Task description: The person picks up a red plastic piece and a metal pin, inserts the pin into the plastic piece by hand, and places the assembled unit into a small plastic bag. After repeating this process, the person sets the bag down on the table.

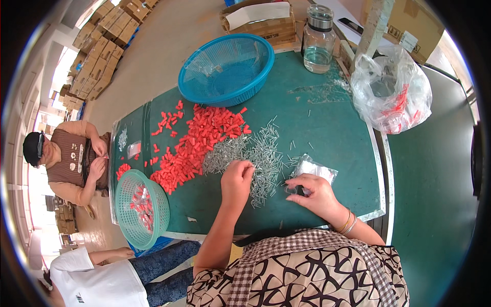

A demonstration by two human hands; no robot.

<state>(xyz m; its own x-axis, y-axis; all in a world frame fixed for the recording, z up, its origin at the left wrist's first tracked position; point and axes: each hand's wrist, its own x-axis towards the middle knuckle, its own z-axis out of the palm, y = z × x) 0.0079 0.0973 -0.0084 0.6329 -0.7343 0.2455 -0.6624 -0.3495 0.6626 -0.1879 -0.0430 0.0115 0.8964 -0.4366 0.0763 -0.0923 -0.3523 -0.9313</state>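
My left hand [238, 185] is closed, its fingertips pressed together at the near edge of a heap of small metal screws [266, 158]. What those fingers hold, if anything, is hidden. To the right, my right hand [316, 197] curves over the table, with thumb and forefinger apart. Something small and translucent shows in the gap between them, too unclear to name. Just beyond this hand lie clear plastic bags [325, 171], partly covered by it. A large pile of red plastic wall plugs [197, 146] borders the screws on the left.
A blue basket [227, 94] stands at the far side, and a green basket [159, 197] holds filled packets at the left. A glass bottle [317, 53] and a hanging plastic bag [391, 92] are at the far right. Two people [76, 153] are on the left.
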